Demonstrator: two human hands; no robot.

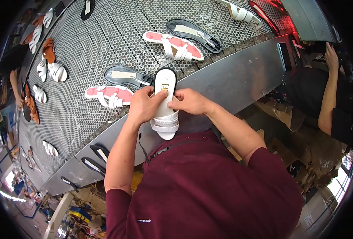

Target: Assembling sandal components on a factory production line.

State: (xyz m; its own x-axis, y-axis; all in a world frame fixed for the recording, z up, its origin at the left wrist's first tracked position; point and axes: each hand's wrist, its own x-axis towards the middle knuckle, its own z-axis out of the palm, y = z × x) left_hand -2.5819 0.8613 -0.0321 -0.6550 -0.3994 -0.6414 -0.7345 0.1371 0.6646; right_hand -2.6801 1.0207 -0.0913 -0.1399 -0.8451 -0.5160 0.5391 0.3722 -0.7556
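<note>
Both hands gripping one white strappy sandal.

My left hand (144, 105) and right hand (190, 101) close on the white sandal (165, 115), thumbs pressing its insole; it sits over the steel edge (240, 75) of the perforated conveyor (93, 47); a pink-lined sandal (109, 95) lies just beside.

A white strappy sandal (165, 104) with a black-edged sole sits over the grey metal rim of the honeycomb-perforated conveyor (105, 44), which carries pink-soled white-strapped sandals (109, 95), black soles (128, 76) with cream insoles, and, near its left edge, what look like tan sandals (48, 49).
</note>
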